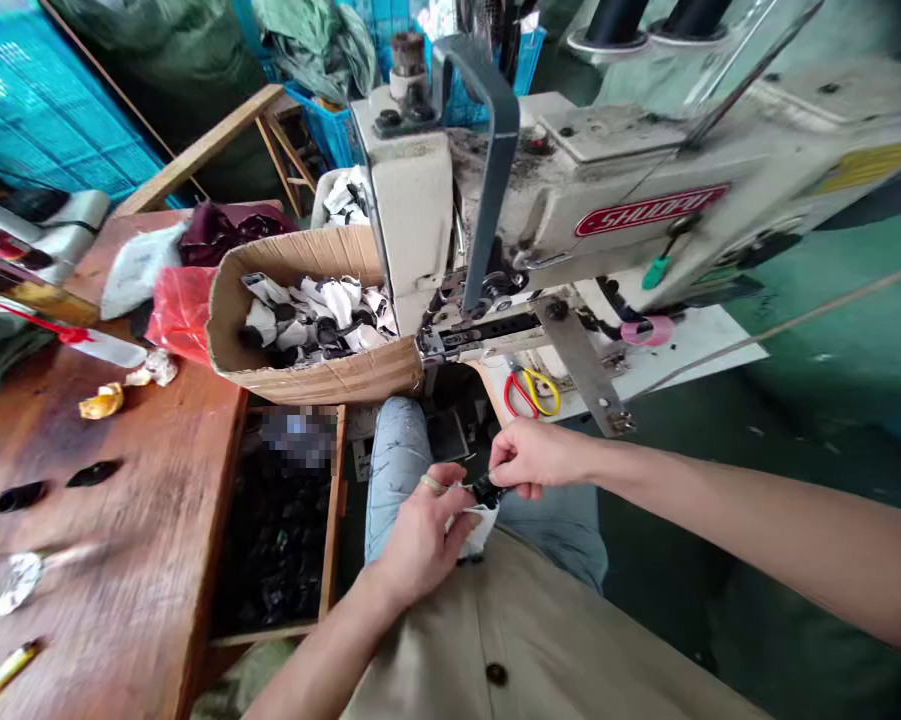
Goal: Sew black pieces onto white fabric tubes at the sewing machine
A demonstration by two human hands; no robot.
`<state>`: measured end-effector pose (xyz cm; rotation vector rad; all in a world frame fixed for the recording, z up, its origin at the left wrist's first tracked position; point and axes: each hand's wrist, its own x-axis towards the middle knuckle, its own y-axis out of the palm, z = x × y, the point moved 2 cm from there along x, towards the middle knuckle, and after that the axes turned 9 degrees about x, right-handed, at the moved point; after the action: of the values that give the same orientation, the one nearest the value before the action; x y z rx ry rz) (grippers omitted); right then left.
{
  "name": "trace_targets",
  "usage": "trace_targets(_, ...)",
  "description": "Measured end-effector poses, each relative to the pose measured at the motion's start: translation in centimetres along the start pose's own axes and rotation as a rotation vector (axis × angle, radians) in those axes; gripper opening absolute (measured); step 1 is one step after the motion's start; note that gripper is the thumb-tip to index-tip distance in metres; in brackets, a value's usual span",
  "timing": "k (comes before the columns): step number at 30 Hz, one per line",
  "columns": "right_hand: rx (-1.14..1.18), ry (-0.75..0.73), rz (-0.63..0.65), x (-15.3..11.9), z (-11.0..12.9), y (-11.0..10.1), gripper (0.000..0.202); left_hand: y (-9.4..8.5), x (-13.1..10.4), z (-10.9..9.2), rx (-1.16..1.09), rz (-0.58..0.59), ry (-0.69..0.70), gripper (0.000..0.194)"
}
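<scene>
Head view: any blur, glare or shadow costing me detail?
Head view: the small piece held by the left hand and right hand shows its outline, but its black part loses detail; same head view: the drawer is dark inside, a pixelated patch hiding some contents; head view: the tabletop smears at lower left, and glare whitens part of the blue crate.

wooden table (142,540) with orange scrap (101,402) and black pieces (94,473) (two, apart)
</scene>
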<state>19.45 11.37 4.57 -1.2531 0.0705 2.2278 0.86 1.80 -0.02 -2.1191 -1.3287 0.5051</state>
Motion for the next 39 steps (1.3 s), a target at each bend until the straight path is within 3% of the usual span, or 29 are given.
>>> trace_targets(3,-0.318,-0.26,-0.259,-1.4,1.5,0.8,0.017,0.4,-0.3,0.0,0.048,-0.072,-0.014,0.009)
trace_targets(6,-0.47,-0.368,-0.346,-1.7,2.3,1.8,0.019,0.6,-0.5,-0.2,0.127,-0.14,0.005,0.009)
trace_targets(10,-0.384,-0.322,-0.312,-0.5,2.1,2.6,0.016,1.2,-0.6,-0.7,0.249,-0.179,0.069,0.013)
trace_targets(13,-0.071,-0.233,-0.216,0.4,0.8,2.7,0.012,1.4,-0.7,-0.6,0.242,-0.191,0.052,0.013)
trace_targets(17,0.483,-0.169,0.093,0.9,-1.7,3.0,0.034,0.9,-0.8,0.1,0.045,-0.147,-0.023,0.01)
trace_targets(20,0.587,-0.177,0.151,1.3,-3.2,3.0,0.048,0.3,-0.7,0.3,-0.061,-0.088,-0.039,0.008)
trace_targets(22,0.473,-0.195,0.092,1.6,-3.6,3.1,0.041,0.0,-0.6,0.4,-0.096,-0.052,-0.027,0.008)
trace_targets(25,0.078,-0.361,-0.087,1.7,-2.8,3.1,0.021,0.0,-0.2,0.2,-0.098,0.012,0.029,0.011)
trace_targets(29,-0.438,-0.494,-0.269,1.2,-1.2,3.3,0.018,0.0,0.1,0.1,-0.014,0.079,0.073,0.015)
trace_targets(39,-0.712,-0.595,-0.176,-1.0,-0.3,3.0,0.024,-1.7,1.2,-0.1,-0.021,0.033,-0.015,0.005)
